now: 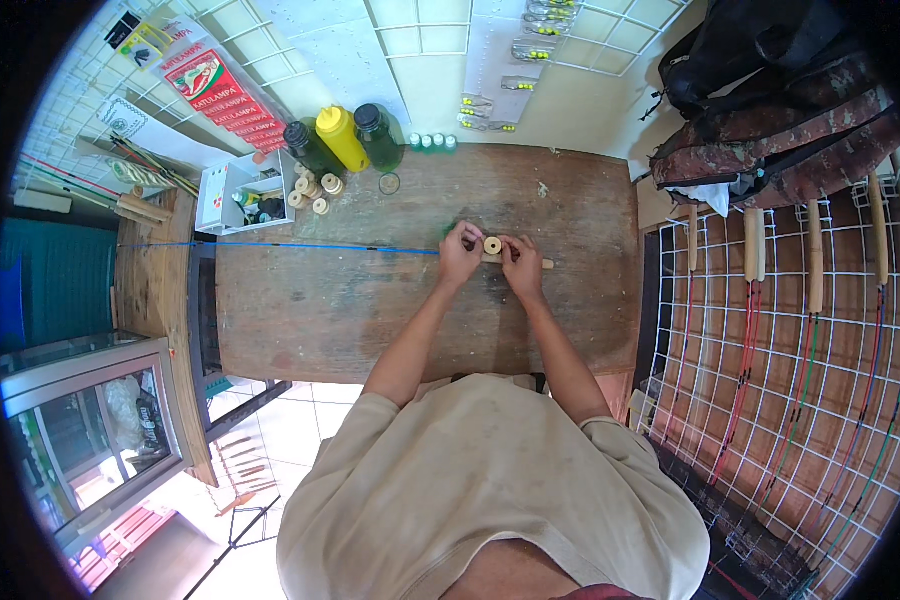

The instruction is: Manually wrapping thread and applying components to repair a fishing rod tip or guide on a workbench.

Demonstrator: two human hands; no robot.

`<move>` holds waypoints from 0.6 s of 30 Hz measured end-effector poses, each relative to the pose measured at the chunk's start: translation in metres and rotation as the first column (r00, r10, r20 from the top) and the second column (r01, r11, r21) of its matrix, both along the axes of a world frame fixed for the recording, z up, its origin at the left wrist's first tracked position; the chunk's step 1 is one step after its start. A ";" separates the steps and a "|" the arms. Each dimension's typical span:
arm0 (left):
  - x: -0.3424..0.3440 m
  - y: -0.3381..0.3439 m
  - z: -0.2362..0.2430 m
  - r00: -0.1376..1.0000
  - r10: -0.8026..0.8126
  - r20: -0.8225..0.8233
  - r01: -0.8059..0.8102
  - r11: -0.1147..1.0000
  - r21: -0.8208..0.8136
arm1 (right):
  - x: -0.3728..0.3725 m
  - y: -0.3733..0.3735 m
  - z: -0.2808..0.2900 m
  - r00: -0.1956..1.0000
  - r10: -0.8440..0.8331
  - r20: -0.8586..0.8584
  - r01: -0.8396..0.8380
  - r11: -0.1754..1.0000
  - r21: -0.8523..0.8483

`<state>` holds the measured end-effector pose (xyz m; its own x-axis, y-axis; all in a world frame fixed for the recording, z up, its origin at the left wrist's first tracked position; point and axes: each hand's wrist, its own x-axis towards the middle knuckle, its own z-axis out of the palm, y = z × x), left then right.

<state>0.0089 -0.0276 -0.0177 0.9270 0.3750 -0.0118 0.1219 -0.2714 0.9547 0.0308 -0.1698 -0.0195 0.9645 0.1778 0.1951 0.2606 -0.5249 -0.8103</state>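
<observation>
A small round wooden spool [493, 245] with a dark centre hole sits between my hands, against a fishing rod's wooden handle [547, 265]. The rod's thin blue shaft [320, 246] runs left across the table and past its edge. My left hand [458, 255] is closed at the spool's left side, thumb and fingertips pinched together. At the spool's right side my right hand [522, 268] is also closed, its fingertips close to the rim and above the handle. Whatever fine thing the fingertips hold is too small to make out.
Wooden spools [320, 206] cluster at the table's back left, beside a white box [210, 205] and a yellow squeeze bottle [341, 138] between two dark bottles. Several small white-capped jars [432, 142] stand along the back edge. Rods with wooden handles [815, 255] hang on the right rack.
</observation>
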 end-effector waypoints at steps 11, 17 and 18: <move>-0.007 0.014 0.000 0.951 -0.270 0.148 0.244 0.954 0.174 | -0.006 -0.006 0.011 0.985 0.174 -0.007 -0.173 0.982 0.070; -0.019 0.021 0.023 0.895 -0.445 0.040 0.400 0.838 0.371 | -0.006 -0.015 0.020 0.935 0.354 -0.013 -0.353 0.928 -0.122; -0.018 0.023 0.021 0.896 -0.443 0.042 0.397 0.839 0.373 | -0.004 -0.015 0.017 0.934 0.356 -0.010 -0.354 0.927 -0.122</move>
<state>-0.0095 -0.0046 0.0035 0.9815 -0.0924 0.1676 -0.1898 -0.5845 0.7889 0.0265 -0.1844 -0.0024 0.8316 0.5311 0.1622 0.4572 -0.4892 -0.7427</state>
